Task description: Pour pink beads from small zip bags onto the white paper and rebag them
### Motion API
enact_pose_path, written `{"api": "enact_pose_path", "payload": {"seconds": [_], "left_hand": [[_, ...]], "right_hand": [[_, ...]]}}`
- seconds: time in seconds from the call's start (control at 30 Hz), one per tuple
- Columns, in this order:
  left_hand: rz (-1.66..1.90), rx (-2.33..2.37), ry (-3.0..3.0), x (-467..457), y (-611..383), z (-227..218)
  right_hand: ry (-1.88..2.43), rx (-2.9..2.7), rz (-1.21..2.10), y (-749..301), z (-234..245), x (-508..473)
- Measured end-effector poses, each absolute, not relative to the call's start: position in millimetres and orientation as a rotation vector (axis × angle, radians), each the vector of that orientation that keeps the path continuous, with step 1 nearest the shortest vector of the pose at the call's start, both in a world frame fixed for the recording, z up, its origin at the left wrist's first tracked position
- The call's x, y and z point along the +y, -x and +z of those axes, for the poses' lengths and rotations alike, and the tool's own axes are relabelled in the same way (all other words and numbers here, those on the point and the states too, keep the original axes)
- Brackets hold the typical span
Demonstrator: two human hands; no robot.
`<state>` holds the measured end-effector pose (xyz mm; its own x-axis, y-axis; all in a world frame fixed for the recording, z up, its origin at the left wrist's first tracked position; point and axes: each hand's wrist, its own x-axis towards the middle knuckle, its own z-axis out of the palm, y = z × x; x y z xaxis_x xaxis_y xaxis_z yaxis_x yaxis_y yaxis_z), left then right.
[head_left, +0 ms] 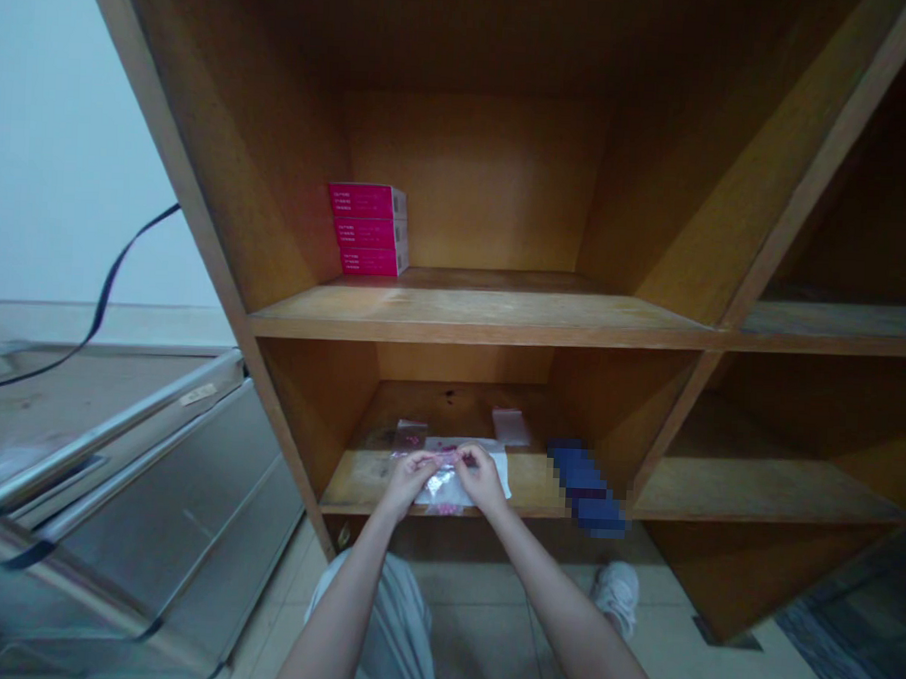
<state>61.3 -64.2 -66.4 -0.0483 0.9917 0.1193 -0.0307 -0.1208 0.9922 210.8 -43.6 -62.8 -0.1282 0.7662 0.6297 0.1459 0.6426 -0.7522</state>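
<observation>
Both hands meet over the front of the lower shelf, fingers closed in a pinch. My left hand (412, 472) and my right hand (480, 475) grip opposite sides of a small clear plastic bag with pink on it (448, 460). Under them lies a shiny white sheet (502, 464), with some pink at its front edge. A small clear bag (411, 434) with reddish marks lies just beyond my left hand. Another flat clear bag (510, 426) rests behind my right hand. Fine detail between the fingertips is too small to make out.
Three stacked pink boxes (369, 231) stand on the upper shelf (499, 310) at left. A pixelated blue item (588, 488) overhangs the lower shelf's front edge at right. A metal-framed cart (153, 497) stands left of the wooden cabinet, below a dark strap (106, 289).
</observation>
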Motion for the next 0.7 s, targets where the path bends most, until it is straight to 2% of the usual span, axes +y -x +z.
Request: {"api": "enact_pose_path", "payload": {"seconds": [0.7], "left_hand": [[1.345,1.193,-1.307,-64.2,-65.0,-64.6]], "right_hand": [[0.679,-1.781,0.647,-209.7,-58.6,-47.0]]}}
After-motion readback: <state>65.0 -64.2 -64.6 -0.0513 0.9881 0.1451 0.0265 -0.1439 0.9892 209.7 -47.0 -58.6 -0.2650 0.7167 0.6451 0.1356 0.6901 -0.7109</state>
